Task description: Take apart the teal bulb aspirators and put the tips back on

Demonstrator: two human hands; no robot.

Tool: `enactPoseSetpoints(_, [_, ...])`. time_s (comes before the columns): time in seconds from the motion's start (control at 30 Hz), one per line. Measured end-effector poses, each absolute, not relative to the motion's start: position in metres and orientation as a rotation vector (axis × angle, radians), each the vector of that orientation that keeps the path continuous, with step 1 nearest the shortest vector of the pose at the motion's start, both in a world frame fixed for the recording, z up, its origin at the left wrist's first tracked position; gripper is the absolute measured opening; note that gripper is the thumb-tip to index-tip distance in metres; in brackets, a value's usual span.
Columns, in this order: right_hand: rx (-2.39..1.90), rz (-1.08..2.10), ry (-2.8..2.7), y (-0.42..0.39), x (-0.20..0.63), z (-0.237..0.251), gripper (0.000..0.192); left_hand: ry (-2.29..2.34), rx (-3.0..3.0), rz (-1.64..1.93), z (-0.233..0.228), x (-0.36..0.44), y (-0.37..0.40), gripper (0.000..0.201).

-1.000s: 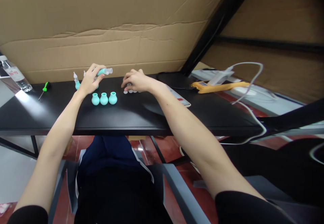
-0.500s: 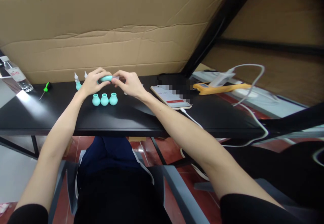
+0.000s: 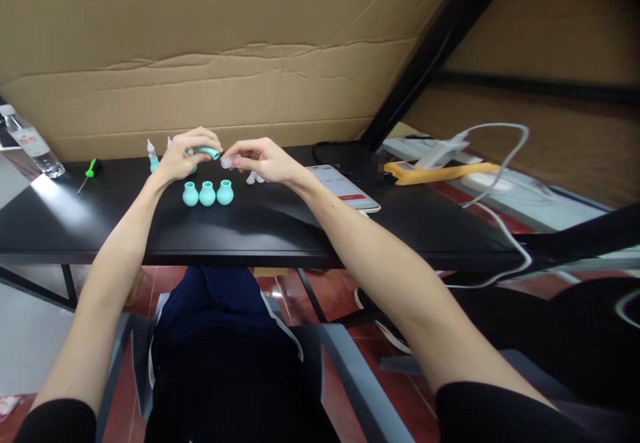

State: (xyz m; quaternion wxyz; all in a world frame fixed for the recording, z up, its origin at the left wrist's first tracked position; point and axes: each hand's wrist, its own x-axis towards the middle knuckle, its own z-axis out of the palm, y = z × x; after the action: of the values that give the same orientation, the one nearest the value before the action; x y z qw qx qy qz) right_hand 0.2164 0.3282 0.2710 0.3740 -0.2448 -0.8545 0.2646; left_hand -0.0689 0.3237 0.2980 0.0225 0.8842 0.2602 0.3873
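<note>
My left hand (image 3: 183, 155) grips a teal bulb (image 3: 206, 152) lying sideways above the black table (image 3: 260, 226). My right hand (image 3: 260, 157) pinches a small clear tip (image 3: 227, 161) just to the right of the bulb's mouth, a small gap between them. Below the hands, three teal bulbs (image 3: 207, 193) stand upright in a row. Behind my left hand stand two bulbs with white tips fitted (image 3: 151, 156). A few loose white tips (image 3: 254, 178) lie under my right hand.
A phone (image 3: 345, 189) on a cable lies right of my right forearm. Further right are an orange tool (image 3: 435, 172) and white cables (image 3: 495, 163). A green screwdriver (image 3: 88, 173) and a water bottle (image 3: 27, 143) sit at the left. A cardboard sheet (image 3: 225, 49) backs the table.
My right hand left the loose tips, went to the bulb in my left hand, and now holds a clear tip slightly apart from the bulb's mouth.
</note>
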Motion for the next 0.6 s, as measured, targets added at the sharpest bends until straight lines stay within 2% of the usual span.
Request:
enactPoseSetpoints(0.13, [-0.856, 0.325, -2.207, 0.335, 0.221, 0.269, 0.046, 0.926, 2.735, 1.27, 0.299, -0.07, 0.325, 0.05])
enactPoseSetpoints(0.2, [-0.995, 0.132, -2.245, 0.342, 0.225, 0.267, 0.045, 0.963, 2.727, 1.26, 0.297, -0.071, 0.326, 0.057])
enactPoseSetpoints(0.3, [-1.082, -0.009, -2.309, 0.356, 0.232, 0.264, 0.036, 0.983, 2.718, 1.258, 0.294, -0.072, 0.328, 0.054])
enactPoseSetpoints(0.4, [-1.137, 0.015, -2.36, 0.366, 0.236, 0.26, 0.027, 0.974, 2.694, 1.274, 0.292, -0.073, 0.329, 0.046])
enactPoseSetpoints(0.6, [-1.181, 0.168, -2.389, 0.367, 0.231, 0.259, 0.039, 0.954, 2.656, 1.247, 0.292, -0.071, 0.329, 0.04])
